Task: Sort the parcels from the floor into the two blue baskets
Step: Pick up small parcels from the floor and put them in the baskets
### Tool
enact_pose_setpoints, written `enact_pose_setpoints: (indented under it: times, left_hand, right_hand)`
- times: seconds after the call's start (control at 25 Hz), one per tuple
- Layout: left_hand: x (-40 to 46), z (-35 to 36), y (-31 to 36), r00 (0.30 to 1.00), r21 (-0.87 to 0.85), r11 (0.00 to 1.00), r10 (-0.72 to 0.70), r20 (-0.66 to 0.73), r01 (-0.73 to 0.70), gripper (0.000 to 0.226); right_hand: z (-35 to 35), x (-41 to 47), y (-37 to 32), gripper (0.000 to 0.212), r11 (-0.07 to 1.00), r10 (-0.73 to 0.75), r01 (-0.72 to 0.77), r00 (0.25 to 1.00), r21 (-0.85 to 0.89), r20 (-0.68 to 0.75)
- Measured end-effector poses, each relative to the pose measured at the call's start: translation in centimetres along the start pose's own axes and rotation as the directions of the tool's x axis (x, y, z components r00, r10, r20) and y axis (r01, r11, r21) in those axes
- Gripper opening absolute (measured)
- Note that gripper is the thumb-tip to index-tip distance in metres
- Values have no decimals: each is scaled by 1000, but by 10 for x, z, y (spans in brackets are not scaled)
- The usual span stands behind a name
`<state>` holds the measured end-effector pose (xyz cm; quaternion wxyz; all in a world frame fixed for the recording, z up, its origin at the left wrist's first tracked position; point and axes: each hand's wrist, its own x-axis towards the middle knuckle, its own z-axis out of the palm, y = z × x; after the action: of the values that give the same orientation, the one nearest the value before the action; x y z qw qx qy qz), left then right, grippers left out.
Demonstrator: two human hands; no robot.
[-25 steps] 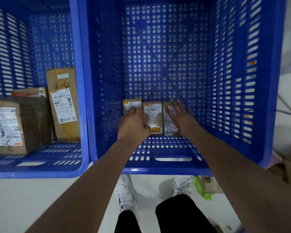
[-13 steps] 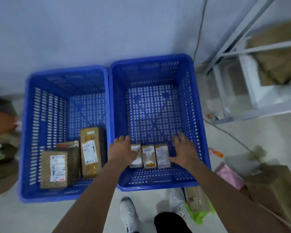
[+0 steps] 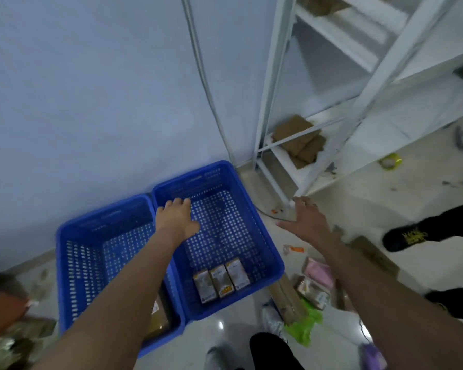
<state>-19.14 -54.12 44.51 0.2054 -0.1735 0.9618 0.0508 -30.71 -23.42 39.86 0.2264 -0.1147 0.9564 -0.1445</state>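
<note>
Presently both hands are hanging empty above the work area: the left hand (image 3: 177, 217) is spreading its fingers loosely over the right-hand blue perforated plastic basket (image 3: 274, 267), and the right hand (image 3: 304, 218) is splaying wide over the pale floor (image 3: 385, 209), gripping nothing. Three small label-faced cardboard parcels (image 3: 221, 281) are standing side by side, touching, against the near wall of that basket. A brown cardboard box (image 3: 158, 320) is showing in the near corner of the left-hand blue perforated plastic basket (image 3: 64, 263), mostly hidden by the forearm. Unsorted items are lying just beside the right basket: a pink soft-wrapped packet (image 3: 320, 272), a printed flat packet (image 3: 312, 291) and a crumpled green plastic bag (image 3: 305, 325). Risk, as I am judging it: the view is blurring, so a reach could be landing on the green bag or loose scraps rather than a parcel. Soft packets may be slipping from a loose pinch. A bystander's black shoe (image 3: 412, 237) is standing near the pile, inviting a collision. A careless drop could be toppling the upright row.
</note>
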Motion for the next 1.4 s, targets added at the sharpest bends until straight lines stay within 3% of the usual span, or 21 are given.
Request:
enact_pose_setpoints:
  times: [0.24,0.52,0.72,0.92,1.16,1.4]
  left_hand:
    - [-45,-51,66,989,63,988,142,-32,-140,61]
    - [-55,-71,192,959,137,949,281,28,-283,57]
    - [-38,-41,308,942,162,929,316,115,-332,54]
    - [-30,16,398,919,154,920,324,224,-362,58]
    - [-9,112,437,900,95,920,344,267,-380,53]
    - [54,295,437,848,142,864,421,322,-483,50]
  right_hand:
    - [-65,-93,49,89,983,136,-132,990,127,-23]
    - [-104,-154,152,79,945,239,-234,971,229,7]
    - [-107,-158,259,69,927,294,-299,954,227,58]
    - [-96,-158,374,77,877,391,-421,905,230,166]
    - [-34,-143,432,60,887,421,-450,882,108,211]
    - [164,-75,445,96,920,387,-386,874,-64,293]
